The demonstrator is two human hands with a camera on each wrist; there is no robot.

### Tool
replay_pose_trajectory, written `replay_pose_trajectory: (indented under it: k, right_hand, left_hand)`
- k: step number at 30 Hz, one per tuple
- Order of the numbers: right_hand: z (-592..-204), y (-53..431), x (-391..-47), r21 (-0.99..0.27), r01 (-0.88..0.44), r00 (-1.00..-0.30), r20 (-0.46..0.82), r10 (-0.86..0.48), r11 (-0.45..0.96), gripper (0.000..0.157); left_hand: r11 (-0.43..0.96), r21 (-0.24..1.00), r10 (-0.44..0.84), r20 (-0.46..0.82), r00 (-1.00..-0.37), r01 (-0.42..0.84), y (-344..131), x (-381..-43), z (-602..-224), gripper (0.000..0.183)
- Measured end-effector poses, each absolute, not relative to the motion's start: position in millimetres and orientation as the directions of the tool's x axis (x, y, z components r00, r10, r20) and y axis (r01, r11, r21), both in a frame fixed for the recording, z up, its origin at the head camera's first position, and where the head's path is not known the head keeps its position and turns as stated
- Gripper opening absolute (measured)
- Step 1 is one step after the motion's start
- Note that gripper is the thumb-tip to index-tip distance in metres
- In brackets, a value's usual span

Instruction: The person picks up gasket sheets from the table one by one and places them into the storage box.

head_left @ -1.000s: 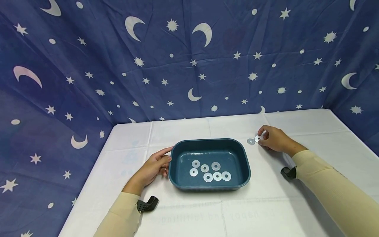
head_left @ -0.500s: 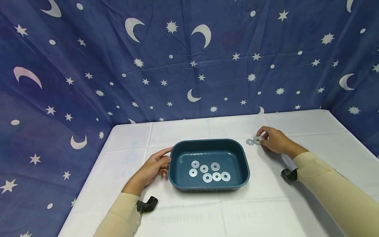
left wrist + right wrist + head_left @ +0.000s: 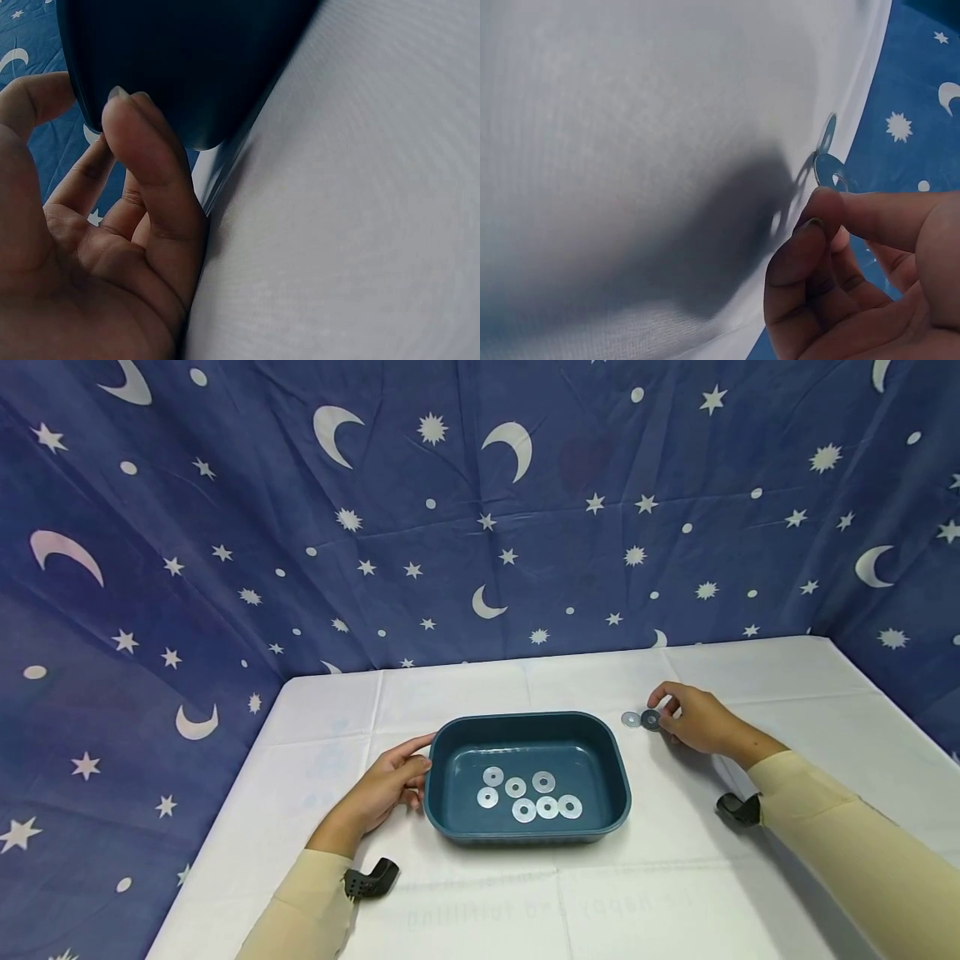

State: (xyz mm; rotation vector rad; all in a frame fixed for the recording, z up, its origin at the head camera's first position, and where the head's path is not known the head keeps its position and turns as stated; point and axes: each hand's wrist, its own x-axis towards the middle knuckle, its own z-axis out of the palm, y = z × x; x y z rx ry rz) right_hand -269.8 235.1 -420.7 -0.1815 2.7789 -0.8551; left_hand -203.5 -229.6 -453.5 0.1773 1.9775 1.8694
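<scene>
A dark teal plastic tub (image 3: 528, 839) holds several flat metal washers (image 3: 524, 811) spread on its floor. The left hand (image 3: 382, 785) rests against the tub's left outer side, its fingers touching the wall near the rim; in the left wrist view the tub (image 3: 172, 67) lies just beyond its fingertips. Right of the tub, the right hand (image 3: 696, 720) pinches a washer (image 3: 649, 720) between thumb and finger. That washer (image 3: 826, 171) stands tilted in the right wrist view. Close to its left, another washer (image 3: 631, 719) is on the table.
A white cloth covers the table (image 3: 480, 893). Behind it and on the sides hangs a blue curtain (image 3: 420, 535) with moons and stars. Black wrist devices (image 3: 372, 878) are worn at both sleeves.
The pinched washer has tilted and turned from bright to dark in the head view, staying nearly in place beside the other one. The left hand and the tub look still.
</scene>
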Motion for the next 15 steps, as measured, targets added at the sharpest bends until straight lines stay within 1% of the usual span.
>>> replay_pose_trajectory:
  k: [9, 15]
  right_hand:
    - [-409.3, 232.5, -252.4, -0.610, -0.166, -0.962, -0.074, -0.264, 0.775, 0.022]
    - [-399.4, 228.8, -238.9, -0.652, -0.188, -0.956, -0.048, -0.288, 0.734, 0.020]
  left_hand:
    - [0.089, 0.979, 0.369, -0.205, -0.907, -0.185, -229.3, -203.5, -452.9, 0.057]
    - [0.087, 0.979, 0.367, -0.203, -0.908, -0.184, -229.4, -203.5, -453.5, 0.057]
